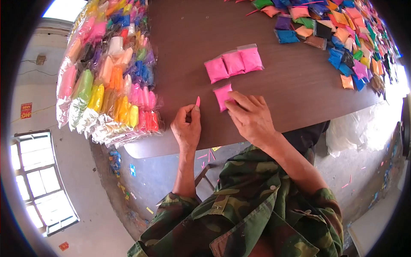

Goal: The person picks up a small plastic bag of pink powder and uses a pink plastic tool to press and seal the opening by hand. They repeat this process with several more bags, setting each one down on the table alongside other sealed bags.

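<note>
My left hand [187, 127] is closed with a small pink pointed stick [198, 101] standing up between thumb and forefinger. To its right, my right hand [253, 118] has its fingertips on the right edge of a small clear bag of pink clay-like stuff [222, 97], which lies on the table. The fingers are bent and partly cover that bag's edge. Just beyond, three similar pink bags [233, 63] lie side by side in a slanted row, touching or overlapping.
Clear bags of coloured packs [115, 81] are heaped on the left of the brown table [180, 55]. Many small coloured bags [338, 34] are piled at the back right. White plastic sheeting [355, 130] hangs by the right edge. Pink scraps [209, 155] litter the floor.
</note>
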The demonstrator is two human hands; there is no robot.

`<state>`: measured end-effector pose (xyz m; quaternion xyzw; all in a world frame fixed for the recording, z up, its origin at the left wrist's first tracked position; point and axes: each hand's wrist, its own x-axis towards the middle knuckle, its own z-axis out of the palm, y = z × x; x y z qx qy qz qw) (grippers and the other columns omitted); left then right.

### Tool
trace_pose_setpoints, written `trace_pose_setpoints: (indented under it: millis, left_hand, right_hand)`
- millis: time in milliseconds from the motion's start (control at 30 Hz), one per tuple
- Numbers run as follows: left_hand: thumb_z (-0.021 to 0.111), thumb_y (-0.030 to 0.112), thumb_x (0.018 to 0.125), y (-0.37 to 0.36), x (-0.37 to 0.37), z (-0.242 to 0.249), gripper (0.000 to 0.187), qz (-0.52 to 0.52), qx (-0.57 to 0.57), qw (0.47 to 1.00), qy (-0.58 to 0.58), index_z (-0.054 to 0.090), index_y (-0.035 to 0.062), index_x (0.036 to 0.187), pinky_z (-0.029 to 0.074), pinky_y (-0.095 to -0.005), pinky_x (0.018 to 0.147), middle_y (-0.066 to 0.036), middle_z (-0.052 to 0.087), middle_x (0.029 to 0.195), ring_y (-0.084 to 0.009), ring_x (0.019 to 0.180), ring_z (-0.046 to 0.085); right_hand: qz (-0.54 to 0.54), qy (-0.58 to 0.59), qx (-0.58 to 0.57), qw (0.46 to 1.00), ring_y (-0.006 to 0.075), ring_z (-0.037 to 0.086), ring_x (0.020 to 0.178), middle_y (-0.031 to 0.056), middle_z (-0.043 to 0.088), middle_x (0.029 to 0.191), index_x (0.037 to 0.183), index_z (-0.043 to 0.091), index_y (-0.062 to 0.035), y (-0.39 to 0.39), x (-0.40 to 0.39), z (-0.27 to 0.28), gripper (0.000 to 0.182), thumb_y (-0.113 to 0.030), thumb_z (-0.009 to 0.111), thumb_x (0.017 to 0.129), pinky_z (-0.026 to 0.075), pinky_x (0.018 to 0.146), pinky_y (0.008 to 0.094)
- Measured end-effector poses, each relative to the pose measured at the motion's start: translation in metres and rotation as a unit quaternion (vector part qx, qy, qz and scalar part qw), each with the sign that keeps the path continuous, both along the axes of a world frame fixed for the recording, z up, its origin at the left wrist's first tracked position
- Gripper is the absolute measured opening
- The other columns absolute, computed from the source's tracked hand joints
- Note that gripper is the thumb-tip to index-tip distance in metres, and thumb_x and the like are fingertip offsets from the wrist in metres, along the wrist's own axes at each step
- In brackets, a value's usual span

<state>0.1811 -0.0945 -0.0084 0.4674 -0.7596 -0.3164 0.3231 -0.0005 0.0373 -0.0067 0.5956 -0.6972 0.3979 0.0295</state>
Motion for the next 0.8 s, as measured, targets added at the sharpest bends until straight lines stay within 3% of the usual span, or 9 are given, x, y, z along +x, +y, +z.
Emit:
trace_pose_setpoints:
  millis: [467,567,800]
  left_hand:
    - [0.076,0.018,0.100,-0.001,0.000,-0.003,0.017,-0.001,-0.001,1.000,0.005,0.076,0.0015,0.101,0.050,-0.0255,0.063,-0.001,0.070,0.076,-0.0060,0.067,0.060]
    - [0.075,0.018,0.100,0.000,0.000,0.001,0.017,0.002,0.011,1.000,-0.008,0.076,0.0014,0.101,0.051,-0.0266,0.064,-0.001,0.071,0.078,-0.0073,0.069,0.061]
    - [0.075,0.018,0.099,0.000,0.001,0.002,0.018,-0.006,-0.090,0.993,-0.077,0.077,0.0015,0.105,0.055,-0.0340,0.069,-0.011,0.075,0.086,-0.0176,0.074,0.067]
  right_hand:
    - [-0.001,0.000,-0.037,0.999,0.0228,0.066,0.098,0.0057,0.066,0.127,0.115,0.073,-0.0083,-0.011,0.007,-0.008,0.028,-0.007,0.072,0.088,0.048,0.090,0.0414]
    - [0.000,-0.065,-0.027,0.998,0.0260,0.068,0.098,0.0065,0.069,0.126,0.116,0.074,-0.0069,0.004,0.008,0.004,0.029,-0.006,0.077,0.086,0.051,0.088,0.0429]
    - [-0.037,-0.064,-0.025,0.997,0.0274,0.070,0.091,0.0065,0.074,0.114,0.110,0.076,-0.0084,0.057,-0.012,0.005,0.024,-0.008,0.079,0.086,0.052,0.081,0.0425]
